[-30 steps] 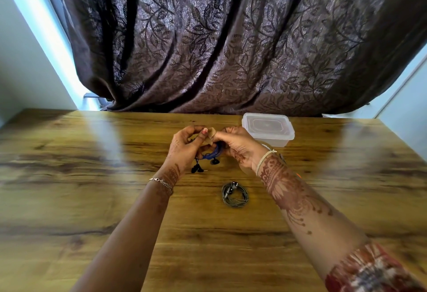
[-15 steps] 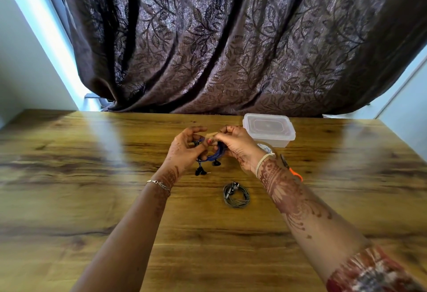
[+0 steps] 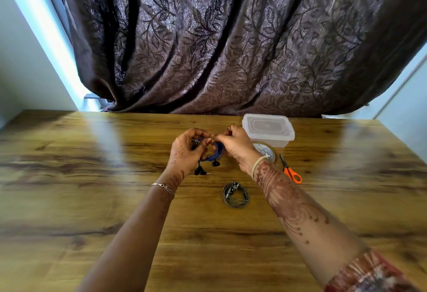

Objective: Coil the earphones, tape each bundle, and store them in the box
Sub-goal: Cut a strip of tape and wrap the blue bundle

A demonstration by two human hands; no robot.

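Note:
A coiled blue earphone bundle (image 3: 215,155) is held above the table between both hands, its black earbuds dangling below. My left hand (image 3: 187,151) grips the coil's left side with curled fingers. My right hand (image 3: 235,145) pinches the coil's top right; a strip of tape there is too small to make out. A second, grey-black coiled earphone bundle (image 3: 235,196) lies on the wooden table (image 3: 92,176) nearer to me. The clear plastic box (image 3: 269,130) stands behind my right hand with its lid on.
A tape roll (image 3: 268,152) lies just right of my right wrist, partly hidden by it. Orange-handled scissors (image 3: 290,170) lie to its right. A dark patterned curtain (image 3: 231,37) hangs behind the table's far edge.
Both hands have stayed around the blue coil and shifted slightly; the right hand moved left, uncovering the tape roll and scissors. The piece of tape seen between the fingertips earlier no longer shows.

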